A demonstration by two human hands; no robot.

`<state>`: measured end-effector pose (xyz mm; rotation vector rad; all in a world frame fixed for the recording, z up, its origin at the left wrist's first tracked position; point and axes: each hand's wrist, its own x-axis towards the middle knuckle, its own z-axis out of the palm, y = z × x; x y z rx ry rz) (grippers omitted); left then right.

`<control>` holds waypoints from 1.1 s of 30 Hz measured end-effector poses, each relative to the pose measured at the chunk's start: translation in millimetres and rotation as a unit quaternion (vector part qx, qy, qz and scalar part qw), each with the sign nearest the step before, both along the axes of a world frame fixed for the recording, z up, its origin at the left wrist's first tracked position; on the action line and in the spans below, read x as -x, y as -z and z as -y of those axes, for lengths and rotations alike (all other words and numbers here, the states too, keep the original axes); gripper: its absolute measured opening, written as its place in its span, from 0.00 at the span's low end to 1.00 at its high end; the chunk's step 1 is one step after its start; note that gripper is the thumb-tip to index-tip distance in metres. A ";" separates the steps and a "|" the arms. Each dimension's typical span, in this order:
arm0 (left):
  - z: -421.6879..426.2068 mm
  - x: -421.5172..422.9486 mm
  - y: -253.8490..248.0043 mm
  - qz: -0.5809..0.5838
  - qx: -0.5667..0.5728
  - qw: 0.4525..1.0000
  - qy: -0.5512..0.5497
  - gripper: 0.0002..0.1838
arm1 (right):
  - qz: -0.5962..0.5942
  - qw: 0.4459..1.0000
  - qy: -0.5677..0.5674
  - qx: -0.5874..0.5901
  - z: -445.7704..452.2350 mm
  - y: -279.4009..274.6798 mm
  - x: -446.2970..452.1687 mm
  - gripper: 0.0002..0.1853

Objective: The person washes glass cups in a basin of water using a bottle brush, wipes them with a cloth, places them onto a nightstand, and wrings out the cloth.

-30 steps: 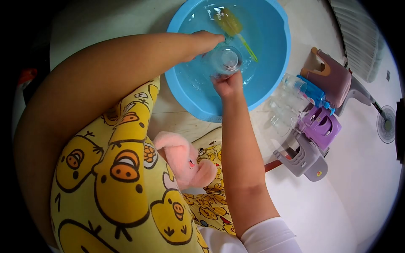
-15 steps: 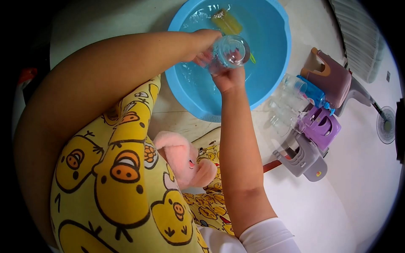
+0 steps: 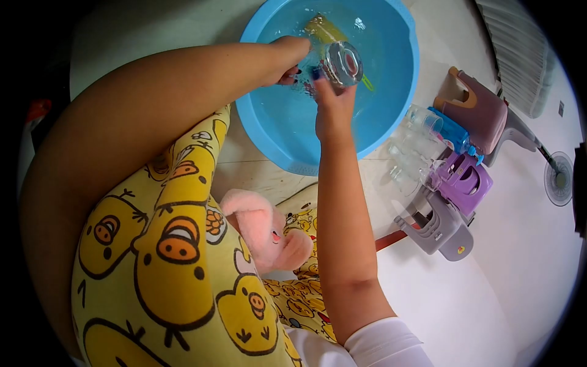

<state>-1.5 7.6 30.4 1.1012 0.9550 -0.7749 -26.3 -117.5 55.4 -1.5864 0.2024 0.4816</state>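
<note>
A clear drinking glass (image 3: 343, 63) is tilted over the blue basin (image 3: 269, 145), its round base facing up toward me. My right hand (image 3: 334, 105) is shut around its side, the dark-nailed thumb showing. Beside the glass's lower end, my left hand (image 3: 286, 60) hovers over the water, apart from the glass. Its fingers are loosely bent with nothing visible in them; some are partly hidden. A yellow sponge-like piece (image 3: 324, 28) lies in the water beyond the hands. Behind the glass shows a thin yellow-green strip (image 3: 367, 83).
Several clear glasses (image 3: 406, 165) stand on the floor right of the basin. Near them are a blue bottle (image 3: 449, 129), a purple stool (image 3: 468, 180), a grey stool (image 3: 437, 223) and a brownish-pink stool (image 3: 480, 110). A pink plush slipper (image 3: 263, 229) is below the basin.
My left hand has come away from the glass and shifted slightly up and left. The glass has tipped further in my right hand, and the water near its lower end is disturbed.
</note>
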 end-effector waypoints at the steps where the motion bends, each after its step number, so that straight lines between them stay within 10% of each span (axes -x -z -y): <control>1: -0.7 -0.3 1.2 -0.004 0.016 1.000 0.009 0.14 | 0.000 1.000 0.000 0.000 -0.6 -0.3 0.6 0.39; 23: -8.6 2.2 4.4 0.073 0.114 0.985 0.104 0.25 | -0.086 0.927 0.259 -0.257 26.2 -63.0 -28.3 0.39; 27: -8.8 2.2 0.2 0.081 0.102 0.986 0.106 0.27 | 0.045 0.966 0.158 -0.201 31.9 -60.0 -31.4 0.32; 29: -8.5 2.2 -1.2 0.088 0.126 0.984 0.084 0.29 | 0.213 0.971 0.048 0.102 21.8 -53.5 -29.6 0.30; 33: -6.1 2.9 -2.8 0.079 0.137 0.986 0.048 0.30 | 0.293 0.912 -0.106 0.268 7.7 -34.8 -13.4 0.33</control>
